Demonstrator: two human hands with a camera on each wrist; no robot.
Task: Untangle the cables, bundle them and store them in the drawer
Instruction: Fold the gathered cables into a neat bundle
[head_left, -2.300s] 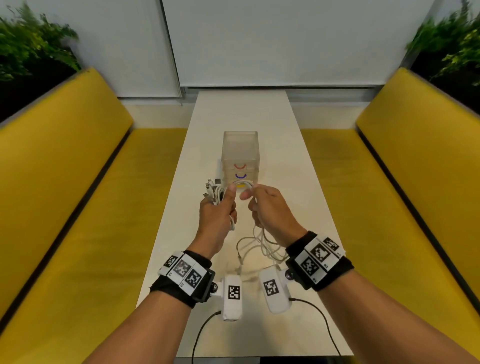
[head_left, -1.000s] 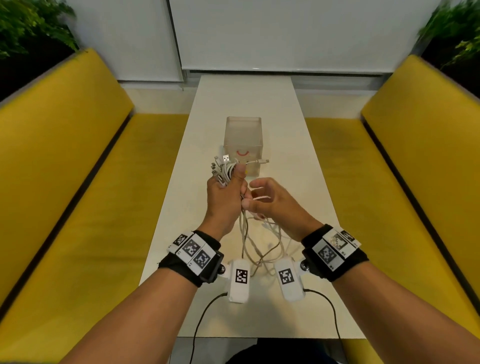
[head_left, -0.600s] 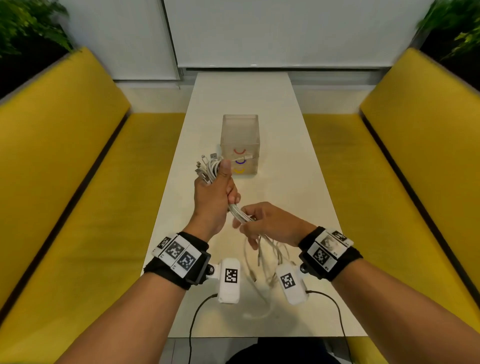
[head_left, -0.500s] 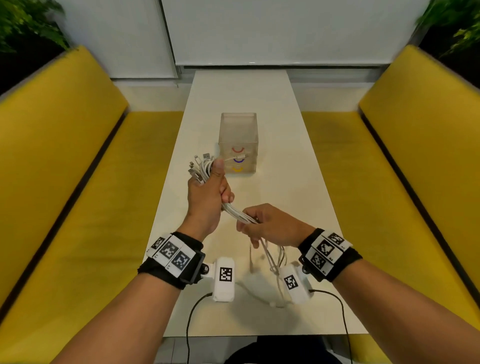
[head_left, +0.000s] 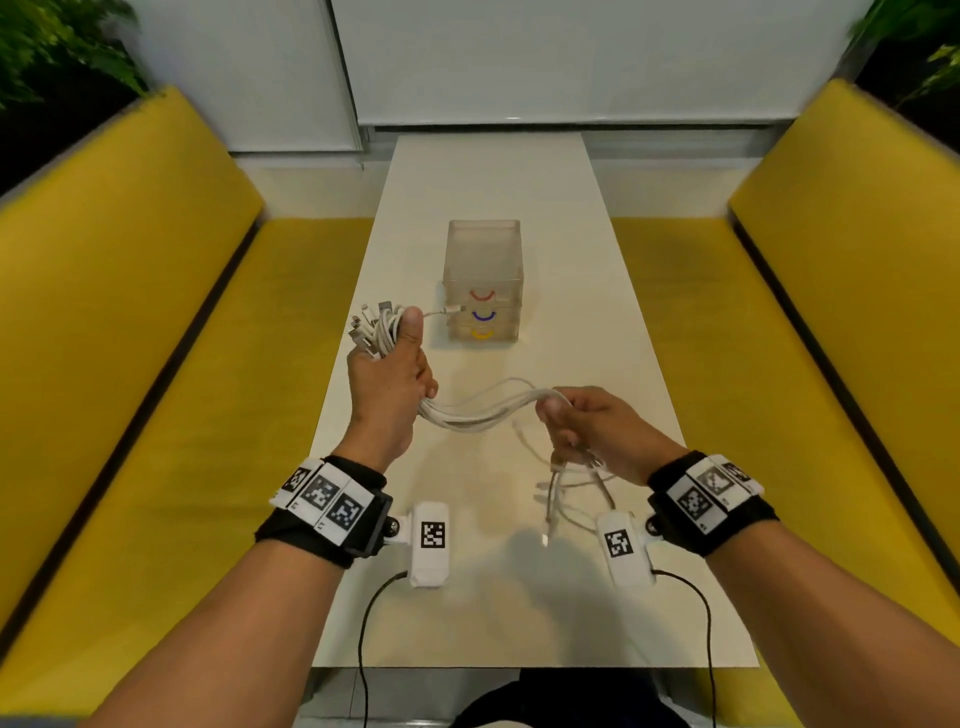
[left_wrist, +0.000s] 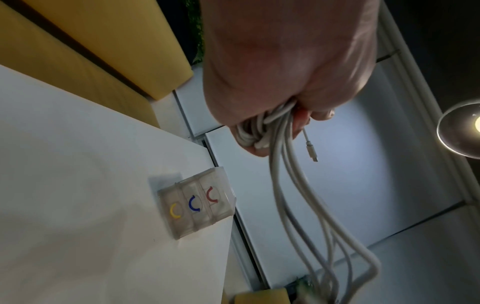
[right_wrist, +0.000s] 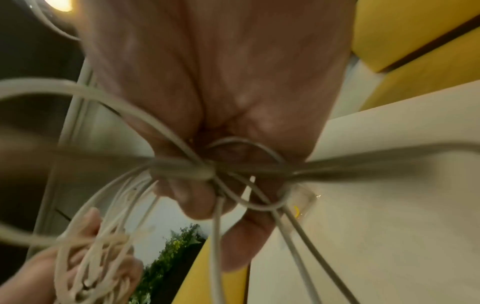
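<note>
1. Cables (head_left: 483, 413) stretch between both hands above the bench (head_left: 582, 322); left hand (head_left: 387, 387) fists them, right hand (head_left: 592, 431) pinches them.
2. Left wrist alone shows a loose plug (left_wrist: 311, 153).
3. Drawer unit (head_left: 483, 283) sits beyond.

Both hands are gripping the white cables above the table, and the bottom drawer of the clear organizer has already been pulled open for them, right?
Not quite. Left hand and right hand do grip the white cables above the table, but the clear organizer has all three drawers closed, fronts flush; the head view and left wrist view show it.
</note>
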